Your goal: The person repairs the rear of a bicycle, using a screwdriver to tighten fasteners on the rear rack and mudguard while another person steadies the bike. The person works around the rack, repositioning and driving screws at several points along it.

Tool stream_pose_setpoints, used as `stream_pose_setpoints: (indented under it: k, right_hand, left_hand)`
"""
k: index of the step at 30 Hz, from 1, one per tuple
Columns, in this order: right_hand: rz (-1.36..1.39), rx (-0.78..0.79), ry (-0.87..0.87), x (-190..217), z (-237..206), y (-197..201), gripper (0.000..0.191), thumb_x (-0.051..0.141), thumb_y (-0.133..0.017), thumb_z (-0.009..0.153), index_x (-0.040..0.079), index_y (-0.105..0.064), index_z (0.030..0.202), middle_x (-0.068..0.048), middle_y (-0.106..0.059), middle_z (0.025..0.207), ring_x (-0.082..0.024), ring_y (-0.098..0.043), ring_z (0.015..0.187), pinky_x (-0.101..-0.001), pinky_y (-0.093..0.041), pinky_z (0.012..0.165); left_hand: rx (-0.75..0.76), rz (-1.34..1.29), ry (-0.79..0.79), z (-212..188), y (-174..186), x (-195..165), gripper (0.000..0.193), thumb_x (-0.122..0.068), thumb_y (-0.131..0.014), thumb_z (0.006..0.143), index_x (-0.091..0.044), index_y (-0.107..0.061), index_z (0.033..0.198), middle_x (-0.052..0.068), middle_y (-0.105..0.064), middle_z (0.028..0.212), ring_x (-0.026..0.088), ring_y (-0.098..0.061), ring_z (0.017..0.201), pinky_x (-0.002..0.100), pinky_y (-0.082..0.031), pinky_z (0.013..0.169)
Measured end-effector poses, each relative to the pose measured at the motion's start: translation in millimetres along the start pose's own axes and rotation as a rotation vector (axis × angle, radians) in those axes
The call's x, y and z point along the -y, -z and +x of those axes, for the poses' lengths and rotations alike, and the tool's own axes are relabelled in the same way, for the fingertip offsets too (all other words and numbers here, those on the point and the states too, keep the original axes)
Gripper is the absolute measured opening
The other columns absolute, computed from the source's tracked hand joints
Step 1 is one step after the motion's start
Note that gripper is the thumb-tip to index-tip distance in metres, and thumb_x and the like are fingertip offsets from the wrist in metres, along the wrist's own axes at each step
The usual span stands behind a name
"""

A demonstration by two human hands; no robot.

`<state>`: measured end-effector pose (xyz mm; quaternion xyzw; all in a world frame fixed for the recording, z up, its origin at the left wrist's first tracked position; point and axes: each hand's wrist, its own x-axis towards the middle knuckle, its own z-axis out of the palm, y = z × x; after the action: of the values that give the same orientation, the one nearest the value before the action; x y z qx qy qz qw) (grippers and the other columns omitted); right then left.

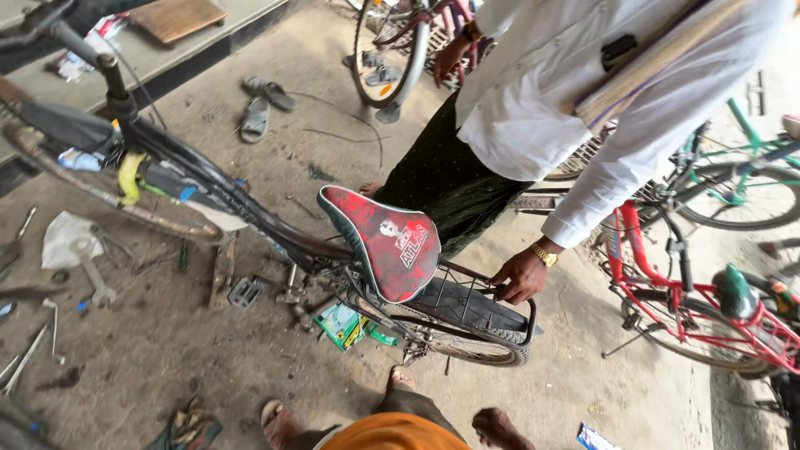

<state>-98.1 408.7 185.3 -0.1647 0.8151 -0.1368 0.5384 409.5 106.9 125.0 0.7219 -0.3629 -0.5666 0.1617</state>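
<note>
One black bike [212, 182] runs across the middle of the frame, front end at upper left, rear wheel at lower centre, with a red saddle [385, 240] facing up. Neither the left hand nor the right hand of the camera wearer shows, so how far open they are, or whether they hold anything, I cannot tell; only sandalled feet [402, 379] and an orange garment appear at the bottom edge, just beside the rear wheel.

Another person in a white shirt stands at upper right. That person's hand [518, 277] curls loosely over the rear rack [487, 292], probably to keep the bike upright.

Spanners [93, 279] and a white rag [65, 237] lie scattered on the ground at left, likely within easy reach. A green box [344, 325] lies under the frame, sandals [260, 107] sit at top centre, and a red bike [696, 310] stands at right.
</note>
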Motion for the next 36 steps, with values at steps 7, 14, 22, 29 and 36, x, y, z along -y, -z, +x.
stream_pose_setpoints:
  k: [7, 14, 22, 29, 36]
  right_hand:
    - [0.021, -0.082, 0.038, -38.1, -36.4, -93.1, 0.023, 0.02, -0.064, 0.093, 0.002, -0.074, 0.101, -0.009, -0.073, 0.081, -0.019, -0.073, 0.072, -0.035, -0.057, 0.063]
    - [-0.241, -0.104, 0.325, -14.9, -41.7, -140.4, 0.032, 0.024, -0.06, 0.092, 0.006, -0.079, 0.111, -0.007, -0.077, 0.089, -0.02, -0.076, 0.082, -0.0356, -0.058, 0.071]
    - [0.11, -0.17, 0.277, 41.6, -16.5, -131.2, 0.038, 0.027, -0.063, 0.092, 0.0, -0.069, 0.119, -0.013, -0.077, 0.092, -0.021, -0.075, 0.08, -0.0357, -0.059, 0.072]
    - [-0.261, -0.196, 0.454, 12.5, -33.9, -151.5, 0.032, 0.027, -0.062, 0.095, 0.004, -0.075, 0.111, -0.017, -0.077, 0.104, -0.028, -0.073, 0.093, -0.0391, -0.057, 0.08]
    - [-0.251, -0.165, 0.29, -61.3, -67.3, -160.9, 0.031, 0.024, -0.059, 0.091, 0.005, -0.076, 0.109, -0.02, -0.076, 0.104, -0.031, -0.074, 0.099, -0.0405, -0.057, 0.083]
  left_hand:
    - [0.2, 0.143, 0.128, 10.6, 4.1, 10.9, 0.052, -0.019, -0.064, 0.095, 0.0, -0.056, 0.142, 0.019, -0.077, 0.097, 0.026, -0.071, 0.077, 0.043, -0.056, 0.073]
    - [0.323, 0.129, 0.107, 8.3, 41.0, 71.9, 0.05, -0.02, -0.061, 0.097, 0.0, -0.055, 0.142, 0.02, -0.077, 0.1, 0.026, -0.071, 0.076, 0.041, -0.056, 0.069]
    - [0.372, 0.096, -0.046, -13.8, 44.1, 49.4, 0.052, -0.024, -0.059, 0.095, 0.0, -0.056, 0.141, 0.018, -0.078, 0.104, 0.026, -0.073, 0.077, 0.038, -0.054, 0.066]
    - [0.311, -0.022, -0.018, -10.9, 69.8, 64.9, 0.051, -0.025, -0.058, 0.096, 0.005, -0.057, 0.138, 0.022, -0.075, 0.101, 0.028, -0.072, 0.074, 0.038, -0.056, 0.064]
    - [0.418, 0.087, 0.091, -1.2, 67.4, 114.6, 0.056, -0.024, -0.063, 0.09, 0.003, -0.055, 0.138, 0.024, -0.073, 0.091, 0.025, -0.065, 0.062, 0.037, -0.045, 0.052]
